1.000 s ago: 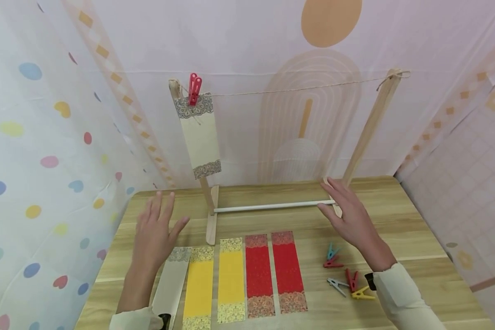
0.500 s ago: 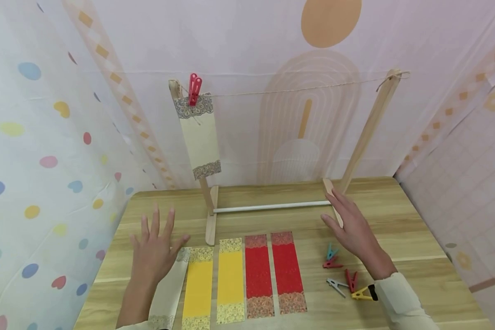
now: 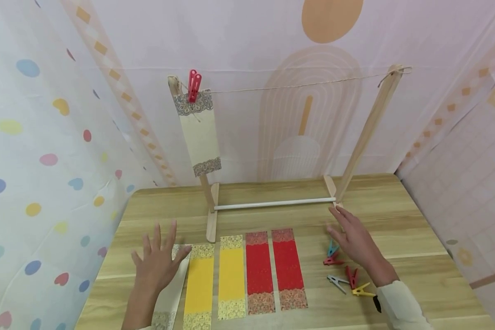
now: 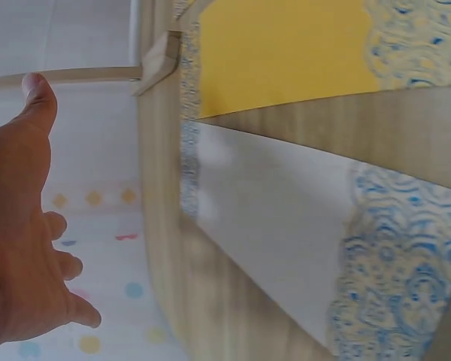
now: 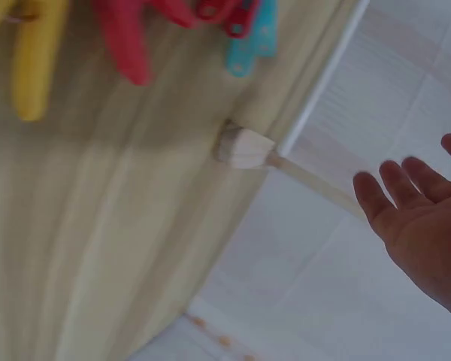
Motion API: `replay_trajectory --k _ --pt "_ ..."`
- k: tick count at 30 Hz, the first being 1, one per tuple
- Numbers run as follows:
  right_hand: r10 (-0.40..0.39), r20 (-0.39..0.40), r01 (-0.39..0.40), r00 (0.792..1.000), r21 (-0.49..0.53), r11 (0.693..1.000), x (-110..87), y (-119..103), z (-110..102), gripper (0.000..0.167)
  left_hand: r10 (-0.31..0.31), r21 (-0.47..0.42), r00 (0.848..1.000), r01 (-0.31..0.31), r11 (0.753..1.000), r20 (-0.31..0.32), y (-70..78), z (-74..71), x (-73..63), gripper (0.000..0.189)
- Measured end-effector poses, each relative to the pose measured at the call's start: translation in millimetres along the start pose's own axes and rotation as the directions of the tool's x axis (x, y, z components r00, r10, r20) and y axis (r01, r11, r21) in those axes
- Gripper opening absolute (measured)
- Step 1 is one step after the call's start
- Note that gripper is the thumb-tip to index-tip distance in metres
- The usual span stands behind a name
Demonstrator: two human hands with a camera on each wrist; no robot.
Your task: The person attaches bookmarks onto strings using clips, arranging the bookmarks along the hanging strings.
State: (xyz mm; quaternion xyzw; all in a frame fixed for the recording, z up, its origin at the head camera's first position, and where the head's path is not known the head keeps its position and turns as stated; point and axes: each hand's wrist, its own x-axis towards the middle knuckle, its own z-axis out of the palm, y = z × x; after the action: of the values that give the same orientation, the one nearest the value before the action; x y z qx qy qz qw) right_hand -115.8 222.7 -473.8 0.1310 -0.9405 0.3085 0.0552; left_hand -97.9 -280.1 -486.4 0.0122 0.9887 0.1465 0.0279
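Note:
My left hand (image 3: 158,268) hovers with spread fingers over the upper part of a white paper strip (image 3: 171,293) with patterned ends; the left wrist view shows nothing in its grasp. To its right lie two yellow strips (image 3: 200,284) and two red strips (image 3: 260,270), side by side. My right hand (image 3: 360,245), fingers extended and holding nothing, is above the table near several clothespins: a teal one (image 3: 332,249), a grey one (image 3: 337,283), a yellow one (image 3: 363,289) and red ones (image 3: 352,276). Another white strip (image 3: 200,137) hangs from the string under a red clothespin (image 3: 194,86).
A wooden stand has a left post (image 3: 206,195) and a right post (image 3: 369,133), joined low by a white rod (image 3: 272,204). A thin string (image 3: 288,87) runs between the post tops. Printed curtains (image 3: 239,46) surround the wooden table (image 3: 404,220).
Both hands have come down and nearer to me, the right one away from the stand's right foot. The left fingers have spread wider. Strips and clothespins lie as before.

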Motion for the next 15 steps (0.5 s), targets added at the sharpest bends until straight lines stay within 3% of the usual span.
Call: replay_trajectory --k 6,15 --pt "0.005 0.048 -0.004 0.999 -0.038 0.999 -12.2 10 10 0.048 -0.055 -0.025 0.995 0.057 0.998 0.079 -6.8 11.2 -4.5 0.086" --pt "0.004 0.094 0.003 0.996 -0.079 0.997 -19.4 25 24 0.056 -0.143 -0.028 0.975 0.15 0.988 0.171 -16.3 21.4 -8.8 0.089"
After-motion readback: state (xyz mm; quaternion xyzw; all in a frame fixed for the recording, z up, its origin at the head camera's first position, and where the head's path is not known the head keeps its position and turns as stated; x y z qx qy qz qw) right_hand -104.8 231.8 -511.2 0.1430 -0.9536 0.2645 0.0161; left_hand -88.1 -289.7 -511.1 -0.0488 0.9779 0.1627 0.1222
